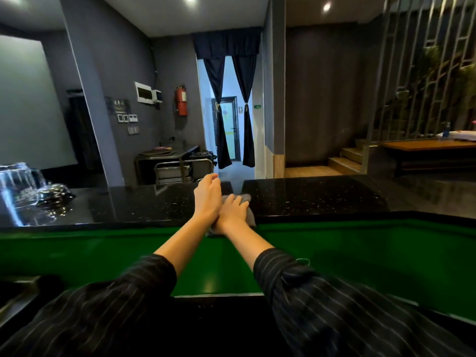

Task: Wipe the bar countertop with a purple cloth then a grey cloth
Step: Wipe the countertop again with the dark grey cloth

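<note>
The black speckled bar countertop [309, 197] runs across the middle of the view. Both my arms, in dark striped sleeves, reach out over it side by side. My right hand [233, 211] lies flat on a grey cloth [249, 202] and presses it onto the counter; the cloth's near end hangs over the front edge. My left hand [207, 198] stretches further out, right beside the other hand, its fingertips at the counter's far edge. I cannot tell whether it touches the cloth. No purple cloth is in view.
Upturned glasses [18, 181] and a small shiny dome [55, 191] stand on the counter's left end. A green lower ledge [347, 253] lies between me and the counter. Behind the bar are a metal trolley [175, 168] and a curtained doorway [231, 112].
</note>
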